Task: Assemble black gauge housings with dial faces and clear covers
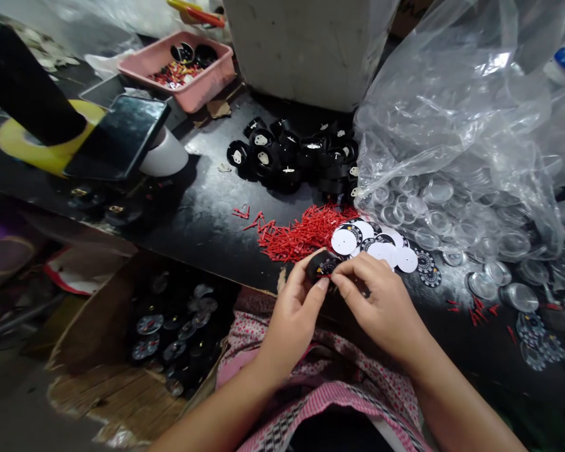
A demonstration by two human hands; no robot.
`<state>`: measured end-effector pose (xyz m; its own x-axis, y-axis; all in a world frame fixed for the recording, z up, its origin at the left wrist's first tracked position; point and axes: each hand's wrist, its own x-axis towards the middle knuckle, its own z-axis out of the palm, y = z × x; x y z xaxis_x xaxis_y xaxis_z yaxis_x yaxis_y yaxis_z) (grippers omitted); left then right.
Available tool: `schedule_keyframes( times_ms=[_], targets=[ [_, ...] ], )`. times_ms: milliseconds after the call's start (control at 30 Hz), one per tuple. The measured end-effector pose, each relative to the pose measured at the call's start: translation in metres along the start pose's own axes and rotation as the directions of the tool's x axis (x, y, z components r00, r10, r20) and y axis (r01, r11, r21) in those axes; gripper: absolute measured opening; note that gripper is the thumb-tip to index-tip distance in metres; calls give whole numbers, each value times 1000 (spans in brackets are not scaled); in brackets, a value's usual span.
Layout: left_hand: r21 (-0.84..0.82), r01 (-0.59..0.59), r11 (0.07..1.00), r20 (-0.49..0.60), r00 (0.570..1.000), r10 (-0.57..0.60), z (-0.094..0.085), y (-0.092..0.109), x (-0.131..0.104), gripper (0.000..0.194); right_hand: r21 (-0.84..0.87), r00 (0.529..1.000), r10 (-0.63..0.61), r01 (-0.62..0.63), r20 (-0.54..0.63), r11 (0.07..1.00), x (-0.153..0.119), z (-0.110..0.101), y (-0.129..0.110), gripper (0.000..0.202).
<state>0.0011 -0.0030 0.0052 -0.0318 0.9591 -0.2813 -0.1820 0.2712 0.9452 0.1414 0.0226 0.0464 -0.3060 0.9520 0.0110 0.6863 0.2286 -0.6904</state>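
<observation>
Close to the table's front edge, my left hand [297,307] is closed around a black gauge body [321,260] with a printed dial face. My right hand [375,290] pinches with thumb and forefinger at the dial, where a small red pointer [327,275] shows. A heap of red pointers [306,232] lies just beyond my hands. To its right spreads a pile of round dial discs [381,248], some white side up and some black with markings. Farther back, black round housings [292,154] are piled up, several showing a pale metal piece.
Clear round covers [480,226] spill from a plastic bag [461,107] on the right. A pink basket [207,78] holds small coloured parts. At left, a phone [120,135] leans by a tape roll [16,147]. A cardboard box [94,370] below contains finished-looking gauges [148,326].
</observation>
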Motion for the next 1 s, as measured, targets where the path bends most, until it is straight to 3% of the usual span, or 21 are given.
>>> schedule_keyframes(
  times_ms=[267,467,633,700,800,900,1000],
  targets=[
    [42,-63,997,32,998,62,-5,0,-3,29,37,1000,17,-16,-10,999,-4,-3,-3,15],
    [218,-145,965,-9,989,150,-9,-5,-6,25,8,1000,16,-16,-25,1000,-10,4,-5,16],
    [336,-178,925,-51,977,207,-12,-2,-9,32,36,998,4,-2,-59,999,-10,11,-4,18],
    [276,-137,951,-46,987,155,-11,1,-7,30,31,998,31,-29,-55,999,-10,9,-4,21],
    [17,40,999,57,998,-41,-10,4,-3,25,-21,999,34,-35,-28,999,-8,3,-3,22],
    [-196,211,958,179,968,-177,-11,4,0,29,-113,995,-93,87,-45,990,-5,-3,-1,11],
    [-221,223,950,194,964,-181,-12,0,0,32,-269,972,-235,224,-7,937,0,-4,3,14]
  ],
)
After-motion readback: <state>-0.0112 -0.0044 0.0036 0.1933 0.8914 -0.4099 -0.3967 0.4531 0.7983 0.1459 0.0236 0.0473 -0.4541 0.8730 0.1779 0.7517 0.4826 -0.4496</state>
